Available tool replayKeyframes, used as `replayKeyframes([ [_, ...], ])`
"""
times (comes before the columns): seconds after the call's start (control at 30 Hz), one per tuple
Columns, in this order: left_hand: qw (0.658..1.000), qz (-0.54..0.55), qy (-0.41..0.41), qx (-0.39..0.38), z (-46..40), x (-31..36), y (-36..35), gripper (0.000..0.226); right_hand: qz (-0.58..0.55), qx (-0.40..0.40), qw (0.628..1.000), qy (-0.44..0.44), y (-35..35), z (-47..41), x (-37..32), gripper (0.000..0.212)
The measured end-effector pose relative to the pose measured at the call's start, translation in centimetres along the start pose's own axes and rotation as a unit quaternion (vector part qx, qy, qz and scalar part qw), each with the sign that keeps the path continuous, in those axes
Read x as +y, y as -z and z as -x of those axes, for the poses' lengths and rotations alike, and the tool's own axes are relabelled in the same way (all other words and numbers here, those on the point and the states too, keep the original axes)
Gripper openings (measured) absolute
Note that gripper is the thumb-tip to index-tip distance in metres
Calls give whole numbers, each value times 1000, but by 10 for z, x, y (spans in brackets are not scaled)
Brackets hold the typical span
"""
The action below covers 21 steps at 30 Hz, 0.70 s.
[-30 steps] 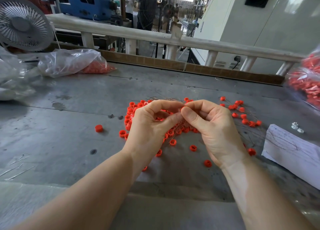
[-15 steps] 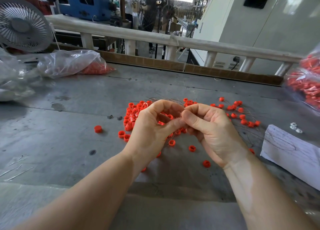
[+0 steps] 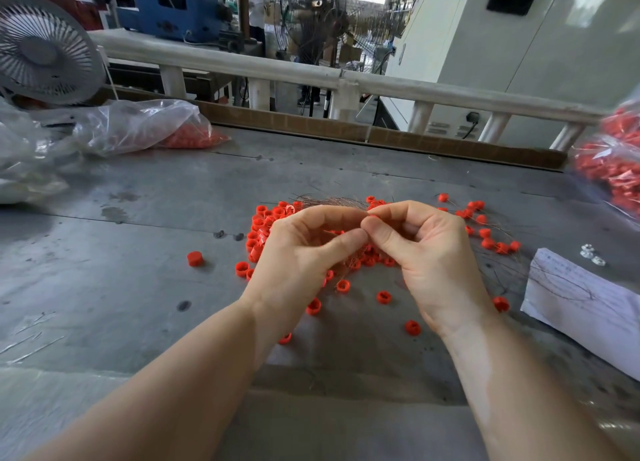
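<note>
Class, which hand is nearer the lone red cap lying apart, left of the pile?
Left. The left hand is just right of the lone red cap; the right hand lies farther right, beyond the left hand, nearer the white paper.

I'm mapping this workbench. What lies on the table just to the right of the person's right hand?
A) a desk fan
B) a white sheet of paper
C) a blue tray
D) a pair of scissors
B: a white sheet of paper lies flat on the grey table, right of the right hand and beyond the scattered red caps.
</note>
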State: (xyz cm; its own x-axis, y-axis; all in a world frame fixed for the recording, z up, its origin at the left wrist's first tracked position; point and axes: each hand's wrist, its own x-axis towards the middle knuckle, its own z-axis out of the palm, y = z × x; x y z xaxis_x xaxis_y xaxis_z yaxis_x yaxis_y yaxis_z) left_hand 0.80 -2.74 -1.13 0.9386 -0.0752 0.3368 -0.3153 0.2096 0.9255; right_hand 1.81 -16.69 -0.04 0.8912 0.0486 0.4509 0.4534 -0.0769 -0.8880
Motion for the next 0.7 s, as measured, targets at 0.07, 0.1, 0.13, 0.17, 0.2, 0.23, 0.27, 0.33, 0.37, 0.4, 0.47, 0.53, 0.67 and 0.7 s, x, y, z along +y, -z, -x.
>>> replayKeyframes([
  [0.07, 998, 47, 46, -6, -1, 0, 1, 8, 46, 6, 999, 26, 1, 0, 0, 7],
  [0.1, 996, 66, 67, -9, -1, 0, 2, 8, 75, 10, 996, 39, 0, 0, 0, 11],
  [0.13, 993, 79, 84, -10, -2, 0, 3, 10, 110, 13, 992, 54, 0, 1, 0, 15],
  [0.17, 992, 88, 93, -9, -2, 0, 3, 11, 145, 12, 987, 72, -1, 2, 0, 14],
  [0.2, 991, 94, 97, -9, -3, 0, 3, 11, 180, 10, 979, 94, -2, 3, 1, 11],
  [0.23, 990, 97, 97, -8, -3, 0, 3, 14, 213, 7, 970, 114, -3, 4, 0, 8],
  [0.27, 990, 100, 98, -6, -2, 0, 3, 17, 239, 6, 962, 131, -3, 5, 0, 8],
  [0.33, 989, 103, 102, 0, -3, -1, 2, 18, 265, 4, 953, 149, -2, 5, -1, 9],
  [0.37, 989, 106, 105, 3, -3, -2, 2, 18, 269, 3, 951, 152, -2, 5, -1, 9],
  [0.4, 988, 110, 110, 5, -4, -2, 2, 19, 271, 2, 950, 154, -2, 6, -2, 10],
  [0.47, 986, 119, 117, 9, -4, -3, 2, 18, 263, 2, 952, 155, -3, 6, -3, 10],
  [0.53, 983, 137, 123, 15, -5, -3, 2, 13, 244, -1, 958, 150, -3, 7, -4, 13],
  [0.67, 976, 172, 135, 15, -6, -3, 3, 9, 239, -10, 960, 147, -4, 6, -4, 14],
  [0.7, 975, 177, 137, 8, -6, -2, 3, 9, 253, -3, 955, 155, -3, 6, -3, 12],
])
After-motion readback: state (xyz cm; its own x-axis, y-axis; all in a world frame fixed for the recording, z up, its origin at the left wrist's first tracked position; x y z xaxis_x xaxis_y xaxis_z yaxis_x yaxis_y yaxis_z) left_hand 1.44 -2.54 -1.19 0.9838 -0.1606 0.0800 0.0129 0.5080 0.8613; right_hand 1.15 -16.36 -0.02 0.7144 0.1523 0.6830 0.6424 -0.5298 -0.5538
